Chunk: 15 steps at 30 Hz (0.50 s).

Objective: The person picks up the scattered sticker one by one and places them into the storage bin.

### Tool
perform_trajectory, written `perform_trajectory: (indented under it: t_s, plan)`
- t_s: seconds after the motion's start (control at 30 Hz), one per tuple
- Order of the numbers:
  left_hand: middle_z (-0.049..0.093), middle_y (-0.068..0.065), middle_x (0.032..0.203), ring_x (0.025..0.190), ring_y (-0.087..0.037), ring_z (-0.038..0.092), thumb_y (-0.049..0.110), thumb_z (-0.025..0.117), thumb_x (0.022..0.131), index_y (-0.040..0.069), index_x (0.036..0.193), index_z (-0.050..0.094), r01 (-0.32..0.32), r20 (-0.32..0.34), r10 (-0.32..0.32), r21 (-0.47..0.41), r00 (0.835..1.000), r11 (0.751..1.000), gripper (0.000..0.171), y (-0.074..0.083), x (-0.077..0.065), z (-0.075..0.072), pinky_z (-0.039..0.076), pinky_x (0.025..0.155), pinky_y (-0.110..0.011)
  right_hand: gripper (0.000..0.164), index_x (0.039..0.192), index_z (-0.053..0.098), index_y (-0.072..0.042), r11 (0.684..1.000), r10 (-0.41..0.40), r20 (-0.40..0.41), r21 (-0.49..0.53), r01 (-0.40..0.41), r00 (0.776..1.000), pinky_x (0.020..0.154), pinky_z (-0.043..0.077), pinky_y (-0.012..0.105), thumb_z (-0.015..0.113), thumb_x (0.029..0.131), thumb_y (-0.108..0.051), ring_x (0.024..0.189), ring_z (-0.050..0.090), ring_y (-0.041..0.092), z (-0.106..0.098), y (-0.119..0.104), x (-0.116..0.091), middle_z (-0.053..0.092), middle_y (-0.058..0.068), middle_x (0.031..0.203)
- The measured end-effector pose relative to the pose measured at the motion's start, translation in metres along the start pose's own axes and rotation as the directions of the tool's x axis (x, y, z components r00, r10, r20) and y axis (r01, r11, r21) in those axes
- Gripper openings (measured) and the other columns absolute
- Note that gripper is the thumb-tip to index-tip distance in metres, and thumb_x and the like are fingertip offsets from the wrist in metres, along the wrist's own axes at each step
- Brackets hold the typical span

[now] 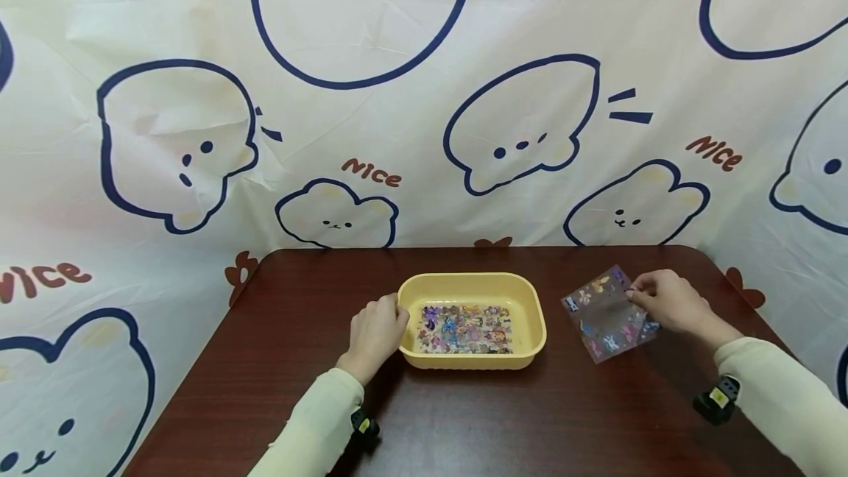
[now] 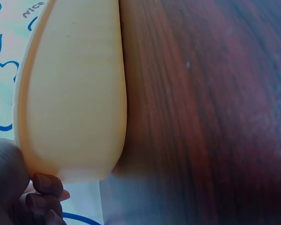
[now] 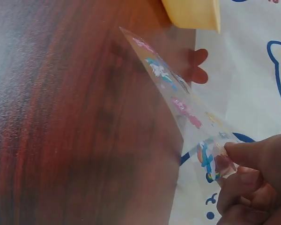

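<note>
A yellow plastic basin (image 1: 473,362) stands on the table, with many small colourful stickers (image 1: 465,330) lying flat on its floor. My left hand (image 1: 379,330) grips the basin's left rim, thumb on one side and curled fingers (image 2: 48,183) on the other. To the right of the basin, my right hand (image 1: 670,302) pinches the edge of a clear sticker sheet (image 1: 606,315) between thumb and fingers. Colourful cartoon figures are scattered over the sheet, mostly near its borders. In the right wrist view the sheet (image 3: 178,103) slants up off the table, held at one corner area.
The dark brown wooden table (image 1: 503,425) runs under everything. A white cloth (image 1: 424,124) with blue cartoon outlines hangs behind the table and along its sides. Each wrist carries a small black camera (image 1: 717,399).
</note>
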<state>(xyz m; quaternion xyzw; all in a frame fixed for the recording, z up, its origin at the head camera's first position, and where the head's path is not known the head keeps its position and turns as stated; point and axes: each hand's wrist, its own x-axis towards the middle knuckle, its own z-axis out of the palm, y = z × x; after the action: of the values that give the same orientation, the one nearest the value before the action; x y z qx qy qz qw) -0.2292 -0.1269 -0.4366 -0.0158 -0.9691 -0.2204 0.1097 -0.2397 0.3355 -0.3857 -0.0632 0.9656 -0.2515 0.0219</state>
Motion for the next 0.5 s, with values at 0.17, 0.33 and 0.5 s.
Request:
perform_trajectory:
  t_s: [0.17,0.33,0.5]
  plan:
    - [0.048,0.001,0.057,0.05,-0.014,0.045,0.016,0.056,0.095,0.013,0.077,0.058,0.001,0.0,-0.001,-0.002,1.0,1.0,0.018,0.0,0.0,0.0,0.033,0.047,-0.03,0.023,0.097,0.068,0.001,1.0,-0.012,-0.046,0.006,0.012,0.999,0.051,0.042,0.031,0.056,0.102,-0.017,0.064,0.056,0.015,-0.008,-0.002,-0.003,0.066,0.002,0.073]
    - [0.05,0.0,0.058,0.05,-0.014,0.046,0.017,0.056,0.095,0.012,0.081,0.061,0.011,0.014,-0.011,-0.001,1.0,1.0,0.016,0.001,0.001,0.0,0.034,0.048,-0.03,0.025,0.098,0.066,0.004,1.0,-0.015,-0.078,0.023,0.017,0.997,0.051,0.043,0.029,0.055,0.103,-0.018,0.066,0.057,0.015,-0.016,-0.006,-0.005,0.067,0.006,0.076]
    - [0.052,-0.001,0.06,0.052,-0.014,0.047,0.017,0.056,0.095,0.011,0.082,0.061,0.008,0.013,-0.008,0.003,1.0,1.0,0.015,0.0,0.001,0.0,0.035,0.049,-0.031,0.025,0.1,0.064,0.006,0.999,0.011,-0.084,0.048,-0.007,0.996,0.052,0.046,0.03,0.056,0.103,-0.017,0.068,0.059,0.016,-0.025,-0.01,-0.006,0.069,0.008,0.079]
